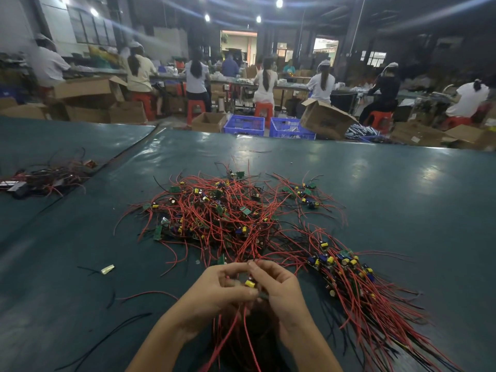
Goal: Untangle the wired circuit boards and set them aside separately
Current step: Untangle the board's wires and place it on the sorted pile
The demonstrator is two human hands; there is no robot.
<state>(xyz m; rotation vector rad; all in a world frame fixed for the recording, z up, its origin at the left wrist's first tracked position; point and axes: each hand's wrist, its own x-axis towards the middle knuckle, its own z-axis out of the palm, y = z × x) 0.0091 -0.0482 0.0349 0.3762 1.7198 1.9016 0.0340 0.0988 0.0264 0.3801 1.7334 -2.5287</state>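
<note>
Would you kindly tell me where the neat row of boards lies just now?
In the head view, the row of boards lies on the right of the table, beside the right hand and nearer than the tangled pile.

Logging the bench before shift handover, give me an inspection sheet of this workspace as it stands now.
Surface: dark green table mat, glossy.
Job's things: tangled pile at centre; aligned row at right; one wired board in hand.
Clutter: foil scrap; second wire heap far left.
Hands: left hand and right hand both grip the wired board.
Cables: red leads hang from the hands; loose black wire at left.
Surroundings: seated workers, blue crates, cardboard boxes.
</note>
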